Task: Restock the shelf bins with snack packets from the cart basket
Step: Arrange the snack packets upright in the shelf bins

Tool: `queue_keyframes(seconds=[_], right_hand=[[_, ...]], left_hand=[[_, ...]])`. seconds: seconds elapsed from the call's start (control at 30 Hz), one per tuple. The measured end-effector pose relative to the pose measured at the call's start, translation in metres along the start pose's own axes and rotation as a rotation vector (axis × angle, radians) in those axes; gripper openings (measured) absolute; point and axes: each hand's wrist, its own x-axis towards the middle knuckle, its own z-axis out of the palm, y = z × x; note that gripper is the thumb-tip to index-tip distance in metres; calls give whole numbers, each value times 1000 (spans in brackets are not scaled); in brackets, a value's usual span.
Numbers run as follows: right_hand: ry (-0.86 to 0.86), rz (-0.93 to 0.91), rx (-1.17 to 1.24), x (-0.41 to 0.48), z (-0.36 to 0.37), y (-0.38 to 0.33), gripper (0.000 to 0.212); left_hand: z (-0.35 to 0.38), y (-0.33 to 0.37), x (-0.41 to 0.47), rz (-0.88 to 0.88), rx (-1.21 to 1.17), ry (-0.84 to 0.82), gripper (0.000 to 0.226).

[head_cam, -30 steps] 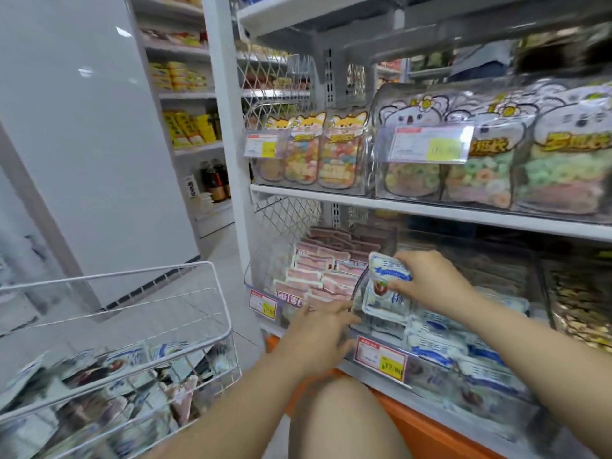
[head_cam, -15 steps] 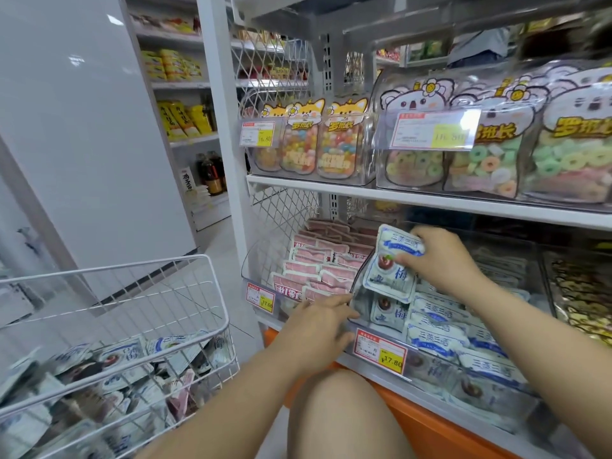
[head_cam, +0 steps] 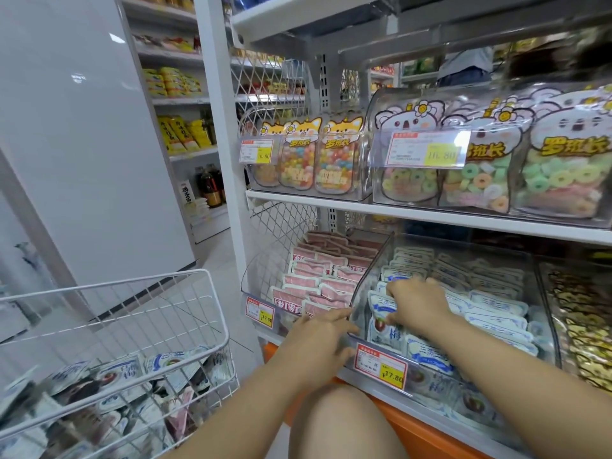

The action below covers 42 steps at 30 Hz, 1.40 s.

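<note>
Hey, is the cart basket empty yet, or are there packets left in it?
Not empty: blue-and-white packets lie heaped across the bottom of the wire cart basket, well below its rim.

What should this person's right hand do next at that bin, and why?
Probably let go of the blue-and-white packet: the right hand holds it upright at the front of the clear bin, among like packets, so it looks placed. The left hand rests on the bin's front edge.

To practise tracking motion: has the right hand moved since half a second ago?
Yes. The right hand, gripping a blue packet, has dropped lower into the bin, closer to the yellow price tag on its front.
</note>
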Motion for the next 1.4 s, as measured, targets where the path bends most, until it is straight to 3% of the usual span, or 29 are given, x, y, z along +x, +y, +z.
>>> queue_keyframes(seconds=[0.1, 0.2, 0.3, 0.53, 0.7, 0.87, 1.03, 1.27, 1.4], right_hand=[[-15, -4, 16, -3, -6, -1, 28], [170, -60, 37, -10, -26, -7, 32], [290, -241, 122, -18, -60, -42, 28], [146, -567, 453, -6, -93, -177, 20], [12, -607, 548, 32, -58, -246, 24], [-45, -579, 600, 64, -24, -284, 25], [16, -550, 666, 84, -4, -289, 22], [-13, -563, 738, 85, -3, -289, 23], [-20, -542, 758, 83, -3, -289, 22]], left_hand=[[-2, -1, 0, 18, 4, 4, 44], [-16, -11, -7, 44, -35, 48, 42], [-47, -35, -30, 21, -83, 139, 38], [-109, -137, -106, -271, -167, 264, 23], [-113, -203, -135, -465, -17, 48, 29], [-104, -247, -122, -502, 136, -224, 35], [-72, -272, -90, -460, 98, -440, 46], [-11, -273, -65, -522, 21, -551, 94], [6, -270, -65, -536, 63, -519, 87]])
